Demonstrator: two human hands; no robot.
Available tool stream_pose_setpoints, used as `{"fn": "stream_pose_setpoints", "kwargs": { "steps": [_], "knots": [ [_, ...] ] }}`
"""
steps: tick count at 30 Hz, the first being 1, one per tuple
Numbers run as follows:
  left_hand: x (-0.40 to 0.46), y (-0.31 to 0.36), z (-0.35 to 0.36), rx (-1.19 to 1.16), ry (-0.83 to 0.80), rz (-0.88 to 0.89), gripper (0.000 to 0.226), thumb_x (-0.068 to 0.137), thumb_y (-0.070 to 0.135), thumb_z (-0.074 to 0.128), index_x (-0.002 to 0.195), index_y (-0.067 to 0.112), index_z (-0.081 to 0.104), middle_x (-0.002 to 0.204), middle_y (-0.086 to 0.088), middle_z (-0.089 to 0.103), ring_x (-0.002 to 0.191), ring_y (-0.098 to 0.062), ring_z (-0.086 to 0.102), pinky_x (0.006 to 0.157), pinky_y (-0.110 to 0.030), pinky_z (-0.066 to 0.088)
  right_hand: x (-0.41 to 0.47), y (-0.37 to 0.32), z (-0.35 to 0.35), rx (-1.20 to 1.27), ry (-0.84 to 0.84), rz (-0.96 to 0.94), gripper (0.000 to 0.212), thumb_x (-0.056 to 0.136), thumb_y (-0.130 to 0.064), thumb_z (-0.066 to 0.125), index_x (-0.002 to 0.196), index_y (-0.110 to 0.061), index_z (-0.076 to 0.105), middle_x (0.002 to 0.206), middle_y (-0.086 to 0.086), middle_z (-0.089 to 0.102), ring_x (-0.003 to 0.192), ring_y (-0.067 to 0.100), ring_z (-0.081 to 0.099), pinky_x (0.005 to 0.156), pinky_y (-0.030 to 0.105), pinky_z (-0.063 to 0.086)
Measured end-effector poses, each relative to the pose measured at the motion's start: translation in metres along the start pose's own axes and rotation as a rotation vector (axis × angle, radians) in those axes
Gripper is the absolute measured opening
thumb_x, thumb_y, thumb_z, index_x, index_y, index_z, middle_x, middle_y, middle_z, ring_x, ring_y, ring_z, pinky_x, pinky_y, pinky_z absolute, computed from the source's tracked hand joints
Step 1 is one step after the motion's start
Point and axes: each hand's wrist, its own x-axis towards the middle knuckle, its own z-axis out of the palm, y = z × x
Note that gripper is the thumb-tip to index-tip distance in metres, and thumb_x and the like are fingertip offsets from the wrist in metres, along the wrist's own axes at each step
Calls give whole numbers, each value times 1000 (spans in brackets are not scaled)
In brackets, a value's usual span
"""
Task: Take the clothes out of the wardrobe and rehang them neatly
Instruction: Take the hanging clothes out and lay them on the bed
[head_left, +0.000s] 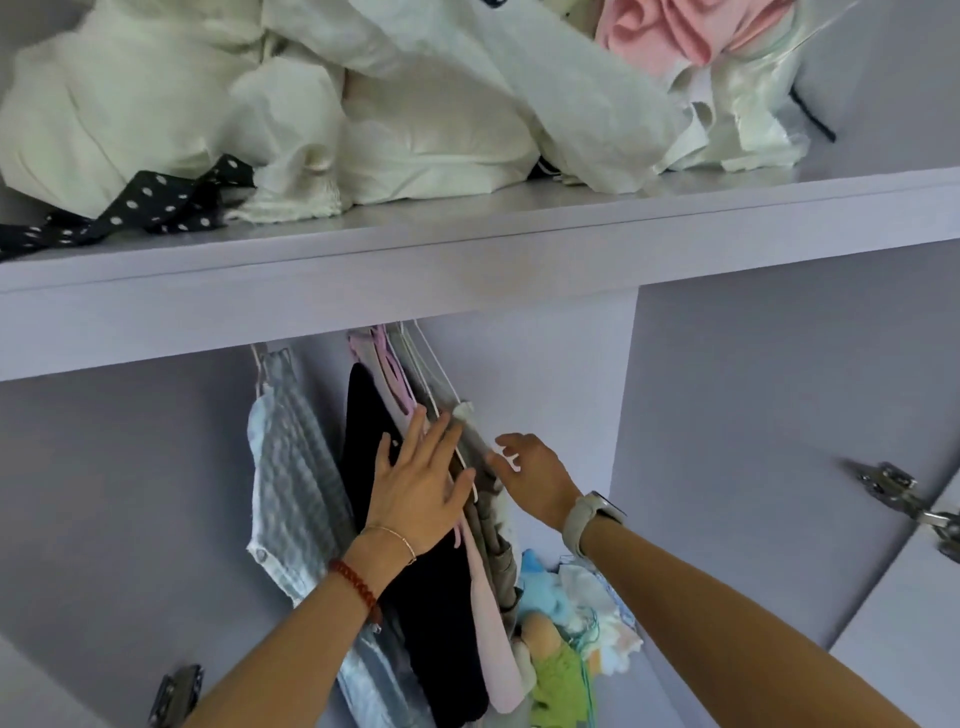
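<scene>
Several garments hang on hangers under the wardrobe shelf (467, 270): a blue-grey checked shirt (296, 493) at the left, then a black garment (363, 441), a pink garment (493, 639) and a beige one (488, 525) bunched together. My left hand (415, 488) lies flat with straight fingers against the black and pink clothes. To its right my right hand (535, 478) has its curled fingers round the end of a white hanger (511, 460) in the beige garment. A watch sits on my right wrist.
On top of the shelf lies a heap of white and cream clothes (311, 104), a pink piece (670, 36) and a black polka-dot strap (140, 208). Soft toys and small cloths (566, 623) pile low at the right. A partition wall (623, 389) and door hinges (898, 488) flank the space.
</scene>
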Motion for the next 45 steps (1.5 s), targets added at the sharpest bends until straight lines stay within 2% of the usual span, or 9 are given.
{"fn": "stream_pose_setpoints", "kwargs": {
  "steps": [3,7,13,25,32,36,40,43,45],
  "knots": [
    [-4,-7,9,-54,103,23,62,89,48,26,135,11,46,145,-5,41,142,-22,12,102,-60,27,15,-1,2,-81,5,-41,38,95,-13,40,132,-6,43,129,17,50,113,30,52,94,30,39],
    [-5,-13,15,-51,136,13,57,90,45,30,135,13,45,144,-5,41,139,-22,16,99,-60,32,31,-5,-6,-288,49,-75,39,97,-19,34,135,-10,37,121,17,56,108,35,54,84,38,43],
    [-4,-14,18,-25,138,-3,56,88,43,32,133,13,48,140,-6,46,138,-23,19,96,-61,35,45,-16,-15,-435,238,-74,35,100,-28,25,109,-1,47,102,22,63,93,41,57,69,36,37],
    [15,38,18,-55,154,-122,60,80,30,30,127,1,52,143,-23,37,137,-40,25,98,-69,6,-6,28,-89,-397,492,-78,37,100,-28,25,106,-2,50,85,19,66,79,41,59,66,36,38],
    [26,125,16,-295,232,103,62,84,35,33,138,3,39,143,-22,38,132,-41,34,99,-65,27,-139,101,-114,-447,438,15,66,84,-50,10,104,-6,55,72,12,69,73,38,62,62,31,39],
    [10,192,27,-454,172,242,69,88,43,29,143,2,25,149,-20,26,137,-39,22,106,-60,20,-236,139,-132,-542,544,22,41,92,-39,29,83,-13,59,46,-2,60,43,23,57,41,21,38],
    [-17,271,37,-523,1,365,53,98,38,28,145,13,26,151,-7,28,143,-28,7,111,-54,4,-344,159,-151,-584,618,99,45,99,-40,20,81,-16,54,42,-5,52,35,16,47,37,21,32],
    [-39,332,45,-599,-96,600,47,95,37,27,118,13,60,110,-12,63,114,-37,52,102,-59,27,-426,170,-161,-612,640,267,48,99,-41,19,80,-16,54,41,-6,51,35,15,46,37,21,31],
    [-63,370,48,-721,-194,717,51,88,43,25,96,15,66,90,-12,65,86,-36,61,81,-48,46,-482,174,-166,-604,629,415,42,98,-43,22,80,-19,51,45,-3,53,38,19,50,38,21,32]
  ]
}}
